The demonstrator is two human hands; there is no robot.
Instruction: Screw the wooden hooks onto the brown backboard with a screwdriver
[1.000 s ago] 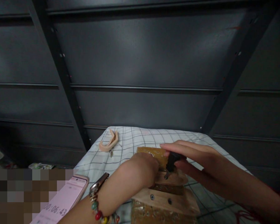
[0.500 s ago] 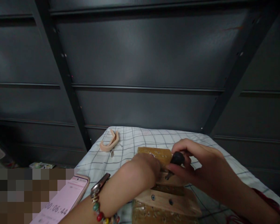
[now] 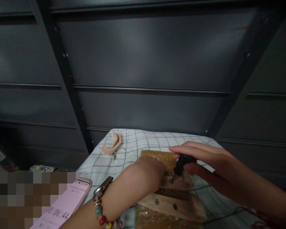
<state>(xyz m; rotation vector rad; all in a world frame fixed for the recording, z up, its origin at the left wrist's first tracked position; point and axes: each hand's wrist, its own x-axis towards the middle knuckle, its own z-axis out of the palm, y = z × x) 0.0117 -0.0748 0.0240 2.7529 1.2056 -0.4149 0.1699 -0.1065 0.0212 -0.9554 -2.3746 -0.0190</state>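
Note:
My right hand (image 3: 202, 159) has a short black screwdriver (image 3: 181, 163) loosely between the thumb and straightened fingers. The screwdriver tilts, its metal tip down at a screw (image 3: 171, 181) in a pale wooden piece (image 3: 181, 183). My left hand (image 3: 150, 171) is curled over the left end of that piece, its fingertips mostly hidden. The piece lies across a board wrapped in brown tape (image 3: 162, 156). Nearer me, a second wooden piece (image 3: 188, 206) on the board carries two dark screws (image 3: 166, 204).
Two curved wooden pieces (image 3: 113, 146) and a few small screws (image 3: 114, 156) lie at the back left of the checked cloth (image 3: 133, 140). A phone (image 3: 69, 197) showing a timer is at lower left. A dark panelled wall (image 3: 145, 57) rises behind.
The fingers of my right hand have straightened and loosened around the screwdriver, and the hand has shifted slightly right. The screwdriver's shaft is now more visible. My left hand stays in place.

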